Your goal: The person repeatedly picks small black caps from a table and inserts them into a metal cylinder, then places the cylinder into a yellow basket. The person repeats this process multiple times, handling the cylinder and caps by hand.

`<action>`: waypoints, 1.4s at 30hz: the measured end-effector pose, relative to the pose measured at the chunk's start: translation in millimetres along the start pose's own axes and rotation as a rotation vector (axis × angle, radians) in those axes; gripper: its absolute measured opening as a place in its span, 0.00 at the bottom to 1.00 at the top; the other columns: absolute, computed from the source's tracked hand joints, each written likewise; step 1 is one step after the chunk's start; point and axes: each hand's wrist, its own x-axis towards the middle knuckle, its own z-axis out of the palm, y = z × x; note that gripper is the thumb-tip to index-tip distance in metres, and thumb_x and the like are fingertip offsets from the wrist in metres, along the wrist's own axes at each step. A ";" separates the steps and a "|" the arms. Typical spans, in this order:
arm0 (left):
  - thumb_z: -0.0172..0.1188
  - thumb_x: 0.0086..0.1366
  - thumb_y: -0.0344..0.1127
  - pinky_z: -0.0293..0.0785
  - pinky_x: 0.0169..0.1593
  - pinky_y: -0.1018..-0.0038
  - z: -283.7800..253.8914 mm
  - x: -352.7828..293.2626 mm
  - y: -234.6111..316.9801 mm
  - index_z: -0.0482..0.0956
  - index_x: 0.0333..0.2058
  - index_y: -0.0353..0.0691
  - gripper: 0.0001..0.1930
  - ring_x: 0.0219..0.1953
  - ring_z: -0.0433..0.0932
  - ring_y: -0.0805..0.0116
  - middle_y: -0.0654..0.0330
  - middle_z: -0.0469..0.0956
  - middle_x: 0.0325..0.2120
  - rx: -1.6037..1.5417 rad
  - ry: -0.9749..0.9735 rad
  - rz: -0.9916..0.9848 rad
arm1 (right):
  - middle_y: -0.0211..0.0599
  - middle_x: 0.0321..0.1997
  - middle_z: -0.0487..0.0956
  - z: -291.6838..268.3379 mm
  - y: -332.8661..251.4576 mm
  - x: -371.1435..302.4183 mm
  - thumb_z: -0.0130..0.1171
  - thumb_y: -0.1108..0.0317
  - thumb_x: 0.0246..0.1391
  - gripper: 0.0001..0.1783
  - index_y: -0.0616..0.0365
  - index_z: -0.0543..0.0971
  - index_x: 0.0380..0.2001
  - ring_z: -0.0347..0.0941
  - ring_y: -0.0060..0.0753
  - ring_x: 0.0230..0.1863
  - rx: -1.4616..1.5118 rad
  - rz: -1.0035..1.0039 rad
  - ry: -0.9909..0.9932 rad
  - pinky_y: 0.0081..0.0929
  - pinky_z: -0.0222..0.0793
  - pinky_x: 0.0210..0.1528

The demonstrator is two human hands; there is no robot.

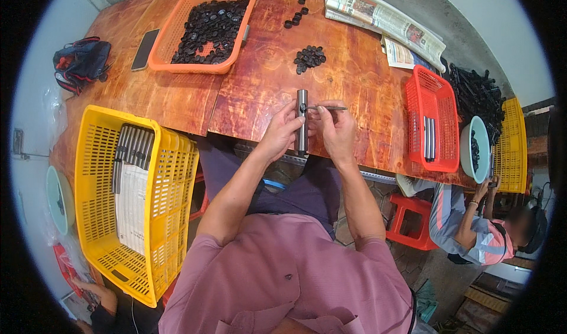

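Observation:
My left hand (281,131) is closed round a grey metal tube (302,135), held upright over the table's near edge. A small black fitting (303,108) shows on the tube's upper half. Between the thumb and fingers of my right hand (338,134) is a thin metal rod-like tool (334,108), lying sideways with its inner end at the fitting. Whether that end sits inside the fitting is too small to tell. Farther up the table lies a cluster of small black round caps (309,59), with a few more loose caps (296,19) behind it.
An orange basket (158,55) of black caps and a phone (144,49) are at the far left. On the left stands a yellow crate (90,174) with metal tubes. To the right are a red basket (418,106), a teal bowl (482,139), newspapers (384,18) and a co-worker (472,227).

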 end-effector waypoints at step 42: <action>0.52 0.76 0.31 0.85 0.44 0.66 9.3 9.4 -2.6 0.65 0.59 0.33 0.18 0.39 0.82 0.64 0.52 0.76 0.42 0.124 0.124 -0.025 | 0.61 0.39 0.79 -215.1 95.3 87.5 0.53 0.75 0.58 0.08 0.66 0.79 0.37 0.81 0.65 0.38 -1.401 0.007 0.182 0.53 0.78 0.40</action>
